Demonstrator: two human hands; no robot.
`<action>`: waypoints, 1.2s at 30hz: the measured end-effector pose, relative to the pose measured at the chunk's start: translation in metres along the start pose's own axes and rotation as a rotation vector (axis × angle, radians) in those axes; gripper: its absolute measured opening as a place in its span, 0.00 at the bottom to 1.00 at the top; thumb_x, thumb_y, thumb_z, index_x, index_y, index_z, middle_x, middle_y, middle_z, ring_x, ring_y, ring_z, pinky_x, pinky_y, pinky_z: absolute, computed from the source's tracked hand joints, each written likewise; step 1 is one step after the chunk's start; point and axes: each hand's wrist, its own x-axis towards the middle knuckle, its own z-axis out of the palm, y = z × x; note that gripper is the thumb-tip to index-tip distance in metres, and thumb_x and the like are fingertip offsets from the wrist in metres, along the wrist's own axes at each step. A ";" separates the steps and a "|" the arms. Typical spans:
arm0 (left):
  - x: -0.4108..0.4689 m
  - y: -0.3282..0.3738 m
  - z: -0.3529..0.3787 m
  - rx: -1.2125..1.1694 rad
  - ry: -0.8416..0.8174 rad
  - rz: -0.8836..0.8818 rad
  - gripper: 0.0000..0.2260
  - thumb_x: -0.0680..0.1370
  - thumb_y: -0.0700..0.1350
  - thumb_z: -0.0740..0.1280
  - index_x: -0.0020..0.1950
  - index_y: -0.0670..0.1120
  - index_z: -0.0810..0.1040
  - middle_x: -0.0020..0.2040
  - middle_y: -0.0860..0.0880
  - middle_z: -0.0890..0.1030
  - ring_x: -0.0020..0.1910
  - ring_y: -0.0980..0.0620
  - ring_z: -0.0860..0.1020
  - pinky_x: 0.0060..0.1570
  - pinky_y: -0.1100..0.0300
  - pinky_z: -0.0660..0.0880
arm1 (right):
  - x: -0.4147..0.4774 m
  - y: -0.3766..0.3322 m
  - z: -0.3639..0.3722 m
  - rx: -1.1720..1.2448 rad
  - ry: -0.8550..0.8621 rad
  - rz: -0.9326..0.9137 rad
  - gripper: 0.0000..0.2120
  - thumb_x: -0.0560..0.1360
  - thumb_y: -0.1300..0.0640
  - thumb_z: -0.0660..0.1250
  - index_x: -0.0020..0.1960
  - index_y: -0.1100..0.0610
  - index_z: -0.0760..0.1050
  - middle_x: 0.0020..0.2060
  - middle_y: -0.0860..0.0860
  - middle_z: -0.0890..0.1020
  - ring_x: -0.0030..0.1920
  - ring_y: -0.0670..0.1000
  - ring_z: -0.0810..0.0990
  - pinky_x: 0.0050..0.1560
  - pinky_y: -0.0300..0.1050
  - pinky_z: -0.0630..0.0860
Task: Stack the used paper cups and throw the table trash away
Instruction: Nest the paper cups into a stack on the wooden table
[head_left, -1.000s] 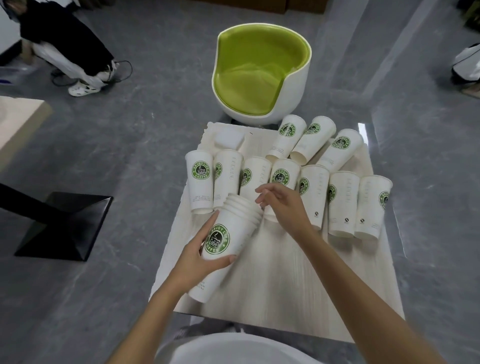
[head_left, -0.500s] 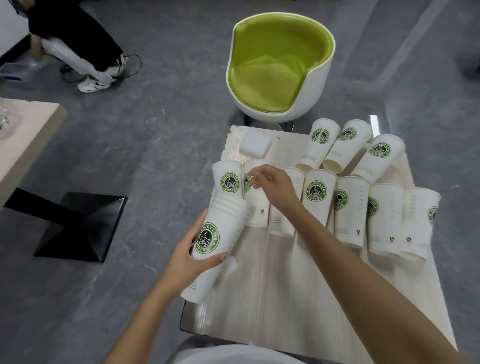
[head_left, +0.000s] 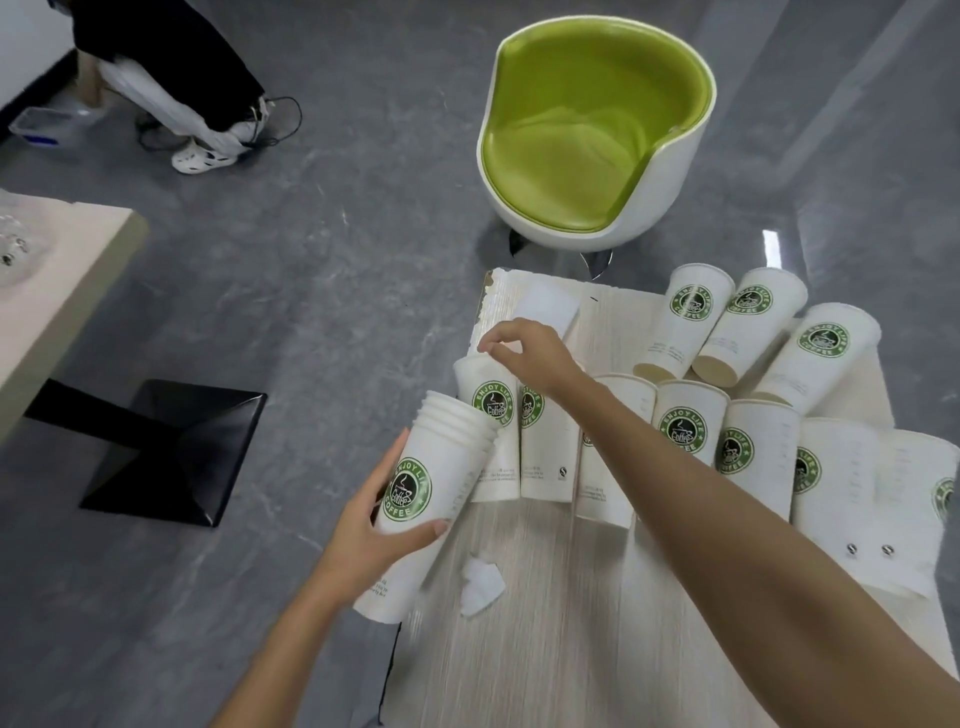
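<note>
Your left hand (head_left: 374, 525) wrapped the stack (head_left: 431, 493) mid-wall; right hand (head_left: 530, 353) seemingly pinched the cup (head_left: 488, 415) by its rim (light, crushable paper; rim's stiffest).

The left forearm (head_left: 280, 649) comes in bare from the bottom edge and slants up to the right. The left hand (head_left: 374, 525) wraps a stack (head_left: 431, 483) held tilted, with the thumb lying across its front and the fingers round its far side. The right forearm (head_left: 727, 493), also bare, enters from the lower right and stretches diagonally up and left, well above the left hand. The right hand (head_left: 530, 353) is palm down with the wrist dipped. Its fingers are curled and the thumb and forefinger tips meet at the rim of a cup (head_left: 488, 415); blur hides whether they grip it.
</note>
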 end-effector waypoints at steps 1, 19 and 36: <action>0.002 0.000 -0.001 -0.003 0.001 0.000 0.43 0.67 0.38 0.80 0.75 0.61 0.63 0.68 0.65 0.74 0.65 0.62 0.75 0.57 0.65 0.75 | 0.003 0.000 0.001 -0.012 -0.037 -0.005 0.08 0.77 0.58 0.65 0.50 0.58 0.82 0.51 0.51 0.83 0.54 0.49 0.78 0.55 0.40 0.69; -0.008 -0.001 -0.012 -0.039 0.073 -0.002 0.42 0.67 0.35 0.78 0.73 0.62 0.64 0.66 0.65 0.75 0.63 0.62 0.76 0.54 0.68 0.76 | 0.016 -0.013 -0.001 0.027 -0.084 -0.040 0.10 0.77 0.66 0.63 0.47 0.58 0.83 0.43 0.47 0.80 0.45 0.47 0.76 0.46 0.31 0.67; -0.022 0.006 -0.003 0.003 -0.029 0.024 0.42 0.68 0.32 0.77 0.76 0.56 0.63 0.64 0.71 0.75 0.63 0.65 0.75 0.55 0.72 0.73 | -0.039 -0.021 -0.072 0.388 0.524 -0.124 0.11 0.76 0.67 0.62 0.46 0.56 0.81 0.41 0.47 0.82 0.39 0.39 0.77 0.46 0.36 0.70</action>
